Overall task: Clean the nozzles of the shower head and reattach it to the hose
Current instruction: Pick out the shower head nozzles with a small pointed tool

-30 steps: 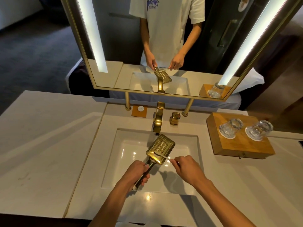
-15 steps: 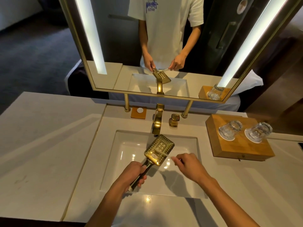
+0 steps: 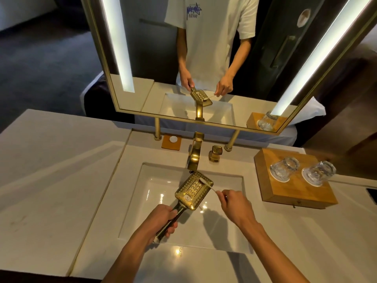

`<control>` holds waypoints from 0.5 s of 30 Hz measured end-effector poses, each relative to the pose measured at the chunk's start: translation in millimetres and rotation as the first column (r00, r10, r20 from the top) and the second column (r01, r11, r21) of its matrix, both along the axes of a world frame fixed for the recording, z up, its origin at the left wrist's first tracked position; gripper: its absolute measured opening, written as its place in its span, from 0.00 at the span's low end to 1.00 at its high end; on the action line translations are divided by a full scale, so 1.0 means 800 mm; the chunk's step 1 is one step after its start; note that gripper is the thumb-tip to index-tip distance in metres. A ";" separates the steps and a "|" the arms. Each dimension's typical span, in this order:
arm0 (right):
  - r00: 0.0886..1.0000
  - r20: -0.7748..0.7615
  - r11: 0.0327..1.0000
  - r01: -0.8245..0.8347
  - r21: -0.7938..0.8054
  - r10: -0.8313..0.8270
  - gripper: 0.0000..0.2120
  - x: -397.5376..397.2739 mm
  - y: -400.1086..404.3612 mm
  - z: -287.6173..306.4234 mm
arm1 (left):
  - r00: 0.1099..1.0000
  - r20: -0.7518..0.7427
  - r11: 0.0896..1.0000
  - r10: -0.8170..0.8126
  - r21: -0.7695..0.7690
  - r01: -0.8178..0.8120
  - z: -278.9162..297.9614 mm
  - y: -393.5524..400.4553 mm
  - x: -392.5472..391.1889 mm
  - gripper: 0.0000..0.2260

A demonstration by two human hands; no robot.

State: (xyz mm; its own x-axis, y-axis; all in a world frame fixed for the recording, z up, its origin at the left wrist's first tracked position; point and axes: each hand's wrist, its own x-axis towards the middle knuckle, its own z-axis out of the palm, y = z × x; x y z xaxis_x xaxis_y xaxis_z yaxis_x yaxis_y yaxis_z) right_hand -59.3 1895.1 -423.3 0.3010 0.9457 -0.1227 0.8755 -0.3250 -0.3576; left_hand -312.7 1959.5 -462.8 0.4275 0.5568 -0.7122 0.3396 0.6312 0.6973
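Over the white sink basin [image 3: 155,201], the left hand [image 3: 161,219] grips the handle of a gold square shower head [image 3: 193,189], nozzle face up. The right hand [image 3: 234,205] pinches a thin white swab [image 3: 208,185], its tip on the head's far corner. A gold faucet [image 3: 194,154] stands behind the basin.

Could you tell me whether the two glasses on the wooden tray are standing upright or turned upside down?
Upside down. Both glasses on the wooden tray rest rim-down on white coasters, with their thick bases facing up.

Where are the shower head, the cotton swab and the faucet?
shower head [image 3: 193,189]: head view, on its nozzle face.
cotton swab [image 3: 210,186]: head view, on its stick.
faucet [image 3: 194,156]: head view, on its spout.
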 end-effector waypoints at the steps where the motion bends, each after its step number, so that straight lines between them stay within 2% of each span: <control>1: 0.999 -0.017 0.999 -0.034 -0.003 0.034 0.23 -0.003 0.001 0.000 | 1.000 -0.004 1.000 0.000 0.005 0.000 0.001 0.001 0.000 0.10; 4: 0.982 -0.013 0.981 -0.188 -0.045 0.188 0.23 -0.015 -0.005 -0.007 | 1.000 -0.012 1.000 -0.008 0.008 0.008 0.005 0.003 0.000 0.10; 9: 0.999 0.024 0.999 -0.045 -0.021 0.046 0.23 0.006 0.006 0.003 | 1.000 -0.004 1.000 -0.002 -0.004 0.002 0.013 -0.002 0.001 0.10; 13: 0.985 -0.022 0.984 -0.170 -0.050 0.169 0.23 -0.017 -0.001 -0.006 | 1.000 -0.013 1.000 -0.007 0.013 0.007 0.018 -0.001 0.001 0.10; 15: 0.990 -0.006 0.990 -0.138 -0.035 0.138 0.22 -0.013 0.001 -0.005 | 1.000 -0.013 1.000 -0.010 0.014 0.010 0.019 -0.002 0.001 0.10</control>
State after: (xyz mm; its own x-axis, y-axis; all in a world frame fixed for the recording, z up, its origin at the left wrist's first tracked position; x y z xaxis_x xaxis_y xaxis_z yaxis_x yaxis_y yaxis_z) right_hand -70.0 1896.0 -427.5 0.1671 0.9733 -0.1571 0.9116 -0.2133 -0.3514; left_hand -312.0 1957.8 -447.4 0.4237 0.5625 -0.7100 0.3547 0.6182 0.7015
